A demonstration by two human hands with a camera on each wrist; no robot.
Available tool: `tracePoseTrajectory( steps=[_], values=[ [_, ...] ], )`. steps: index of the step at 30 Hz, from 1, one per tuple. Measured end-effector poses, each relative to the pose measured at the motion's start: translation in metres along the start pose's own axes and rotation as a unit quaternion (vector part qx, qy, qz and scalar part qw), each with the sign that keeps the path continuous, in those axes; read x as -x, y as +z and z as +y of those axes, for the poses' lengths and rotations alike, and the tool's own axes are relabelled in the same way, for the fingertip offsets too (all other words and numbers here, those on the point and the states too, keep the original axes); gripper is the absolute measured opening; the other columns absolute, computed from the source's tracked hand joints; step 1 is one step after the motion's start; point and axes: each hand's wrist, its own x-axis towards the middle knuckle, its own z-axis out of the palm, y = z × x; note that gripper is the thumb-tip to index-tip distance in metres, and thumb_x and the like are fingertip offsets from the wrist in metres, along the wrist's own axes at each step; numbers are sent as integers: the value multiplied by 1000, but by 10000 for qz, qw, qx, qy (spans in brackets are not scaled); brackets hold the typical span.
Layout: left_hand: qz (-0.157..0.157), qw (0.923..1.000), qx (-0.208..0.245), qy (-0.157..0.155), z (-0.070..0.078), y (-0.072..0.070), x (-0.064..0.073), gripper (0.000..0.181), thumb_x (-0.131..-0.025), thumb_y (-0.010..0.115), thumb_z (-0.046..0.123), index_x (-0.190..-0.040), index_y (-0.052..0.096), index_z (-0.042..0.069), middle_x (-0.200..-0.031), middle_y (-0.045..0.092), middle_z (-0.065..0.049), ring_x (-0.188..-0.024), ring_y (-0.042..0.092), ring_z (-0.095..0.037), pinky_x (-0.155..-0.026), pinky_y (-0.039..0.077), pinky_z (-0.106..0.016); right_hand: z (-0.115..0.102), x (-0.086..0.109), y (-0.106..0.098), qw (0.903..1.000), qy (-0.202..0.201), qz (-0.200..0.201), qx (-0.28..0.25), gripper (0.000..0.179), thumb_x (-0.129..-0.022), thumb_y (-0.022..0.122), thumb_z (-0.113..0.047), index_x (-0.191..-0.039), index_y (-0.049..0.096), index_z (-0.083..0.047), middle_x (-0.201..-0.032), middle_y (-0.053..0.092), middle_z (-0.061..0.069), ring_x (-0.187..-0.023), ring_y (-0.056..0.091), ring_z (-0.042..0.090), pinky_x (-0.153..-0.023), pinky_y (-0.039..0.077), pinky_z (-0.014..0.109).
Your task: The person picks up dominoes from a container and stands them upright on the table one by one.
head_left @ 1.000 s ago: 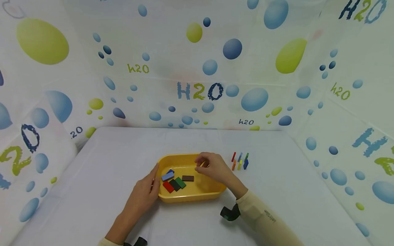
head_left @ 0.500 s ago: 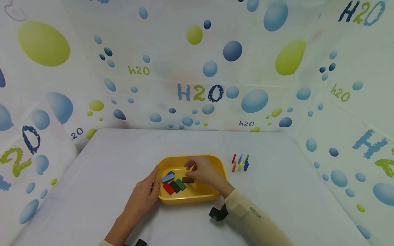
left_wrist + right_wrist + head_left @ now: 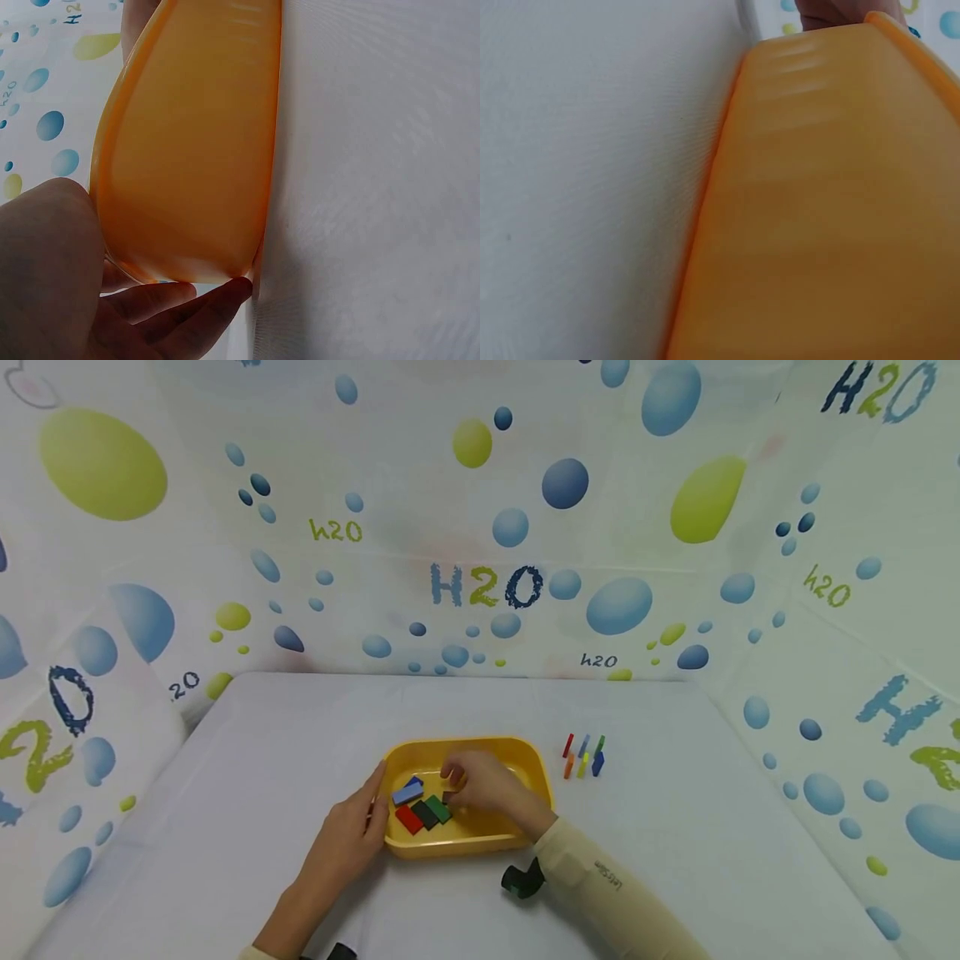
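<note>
In the head view, a yellow tray [image 3: 480, 848] holds several small flat dominoes: a light blue domino [image 3: 407, 793], a red domino [image 3: 408, 819], a black domino [image 3: 424, 814] and a green domino [image 3: 437, 808] among them. My left hand [image 3: 348, 831] rests along the tray's left end; in the left wrist view its straight fingers [image 3: 214, 307] touch the outer wall. Inside the tray, my right hand [image 3: 487, 785] has curled fingers and thumb on a brown domino [image 3: 447, 797], most of which they hide. The right wrist view shows the tray's outer side wall [image 3: 817, 195].
Right of the tray, several thin coloured dominoes stand upright in two rows, among them a red one [image 3: 568, 745], a yellow one [image 3: 582, 766] and a dark blue one [image 3: 597, 764]. A white cloth [image 3: 675, 827] covers the table. Patterned sheets [image 3: 405, 460] surround it.
My right hand has moved left and down across the tray to the brown domino, which was uncovered a second ago. The left hand stays at the tray's left end.
</note>
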Motion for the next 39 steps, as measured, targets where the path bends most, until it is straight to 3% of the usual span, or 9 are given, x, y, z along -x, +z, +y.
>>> tracePoseTrajectory(
  steps=[7, 18, 23, 29, 39],
  values=[
    [32, 9999, 51, 93, 0, -1, 1, 54, -106, 55, 11, -157, 41, -1, -137, 63, -21, -85, 58, -18, -85, 58, -44, -1, -1, 2, 9998, 109, -74, 170, 28, -86, 84, -4, -109, 71, -11, -97, 66, -1, -90, 59, 16, -82, 54, 27],
    [17, 9999, 74, 88, 0, -1, 1, 54, -106, 55, 10, -157, 42, -1, -133, 66, -19, -82, 57, -17, -82, 57, -42, 0, 1, 2, 9987, -92, -120, 483, 25, -86, 86, -7, -105, 71, -9, -85, 63, -3, -79, 58, 15, -74, 53, 23],
    [5, 9999, 90, 80, 0, -1, 1, 54, -106, 54, 10, -158, 41, -1, -135, 65, -20, -83, 58, -18, -83, 57, -42, -3, 2, 1, 9984, 23, -125, 557, 23, -88, 85, -10, -108, 74, -7, -87, 63, -4, -80, 58, 15, -76, 53, 24],
    [-19, 10000, 69, 32, 1, -1, 0, 54, -106, 53, 11, -158, 41, 0, -125, 68, -17, -79, 56, -15, -77, 57, -36, 0, 2, 0, 9987, -85, -75, 505, 11, -90, 83, -12, -98, 76, -13, -85, 64, -7, -81, 57, 14, -75, 52, 23],
    [-62, 10000, 12, -60, 1, -1, -1, 56, -107, 54, 12, -159, 40, 3, -114, 70, -14, -76, 55, -14, -75, 57, -34, 1, 4, 0, 9981, -247, 69, 568, 13, -90, 84, -14, -97, 74, -14, -84, 65, -8, -77, 58, 12, -72, 52, 21]
  ],
)
